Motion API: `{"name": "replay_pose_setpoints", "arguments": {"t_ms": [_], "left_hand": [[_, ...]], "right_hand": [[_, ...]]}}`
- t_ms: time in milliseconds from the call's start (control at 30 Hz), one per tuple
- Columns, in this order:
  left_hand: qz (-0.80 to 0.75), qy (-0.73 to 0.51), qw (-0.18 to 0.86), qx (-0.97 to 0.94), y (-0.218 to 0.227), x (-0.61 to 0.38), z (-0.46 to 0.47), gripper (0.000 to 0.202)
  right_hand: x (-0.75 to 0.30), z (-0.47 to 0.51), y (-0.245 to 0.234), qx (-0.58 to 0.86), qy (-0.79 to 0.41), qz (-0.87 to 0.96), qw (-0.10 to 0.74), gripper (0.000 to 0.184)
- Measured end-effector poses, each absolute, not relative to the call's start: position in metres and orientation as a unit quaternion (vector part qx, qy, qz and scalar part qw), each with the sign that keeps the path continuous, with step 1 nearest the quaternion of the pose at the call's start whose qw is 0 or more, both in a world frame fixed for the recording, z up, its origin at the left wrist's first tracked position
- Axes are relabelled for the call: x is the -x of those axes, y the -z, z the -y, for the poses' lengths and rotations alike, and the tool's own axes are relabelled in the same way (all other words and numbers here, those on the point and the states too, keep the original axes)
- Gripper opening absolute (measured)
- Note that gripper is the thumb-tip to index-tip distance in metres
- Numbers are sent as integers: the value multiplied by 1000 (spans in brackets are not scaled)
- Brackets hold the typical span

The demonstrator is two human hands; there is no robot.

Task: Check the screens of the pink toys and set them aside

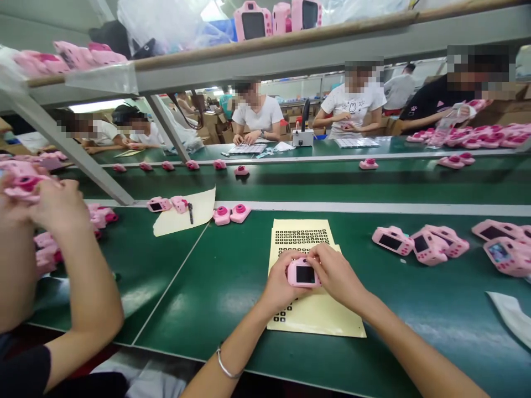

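Note:
A pink toy camera (pixel 293 275) with a dark screen faces me, gripped along its left side by my left hand (pixel 279 282). My right hand (pixel 332 271) is at the camera's top right corner with its fingers pinched together. A small dark spot shows on the camera's top edge beside those fingertips; whether they hold anything is hidden. Beneath both hands lie yellow sticker sheets (pixel 323 320) printed with rows of small black squares. Part of the rows is covered by my hands and the camera.
Several pink cameras (pixel 431 243) lie to the right on the green bench (pixel 207 309). Two more (pixel 231 214) sit ahead, near a paper (pixel 203 204) with a black pen (pixel 191 213). At left, a co-worker's arms (pixel 78 265) hold a pink camera. A shelf beam (pixel 290 50) crosses above.

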State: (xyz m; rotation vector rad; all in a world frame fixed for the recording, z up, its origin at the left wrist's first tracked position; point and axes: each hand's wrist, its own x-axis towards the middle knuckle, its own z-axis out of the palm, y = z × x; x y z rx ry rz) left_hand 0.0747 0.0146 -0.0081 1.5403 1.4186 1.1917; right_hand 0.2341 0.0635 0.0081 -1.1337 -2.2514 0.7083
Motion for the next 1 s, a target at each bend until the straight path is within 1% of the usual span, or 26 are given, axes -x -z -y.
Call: {"name": "replay_pose_setpoints", "arguments": {"t_ms": [133,200,567,633,700,767,833,933,967,1000], "left_hand": [[-552,-459,351,-601,8,-75,-15,59],[-549,-459,351,-604,9,-75,-15,58],[-538,-472,318,-621,12,-78,-16,51],[-536,-474,310,-626,13,-79,-15,50],[-532,-479,299,-631,13,-80,-14,47],[-527,-490,283,-634,14,-80,-14,45],[-522,-502,273,-634,13,-80,-13,45],[-522,-514,279,-621,9,-77,-14,46],[-523,-515,285,-616,6,-76,-13,47],[-524,-514,294,-612,4,-74,-13,48]], "right_hand": [[-229,-64,-9,424,-190,848,254,18],[-229,-63,-7,423,-173,851,258,18],[-226,-60,-3,446,-147,843,263,17],[-225,-59,-2,444,-153,840,272,16],[-225,-57,0,432,-147,837,301,16],[-225,-53,2,417,-122,833,342,20],[-227,-47,4,399,-67,836,372,25],[-232,-40,3,350,15,865,360,26],[-234,-38,2,340,14,871,353,27],[-237,-37,1,344,-16,870,353,30]]}}
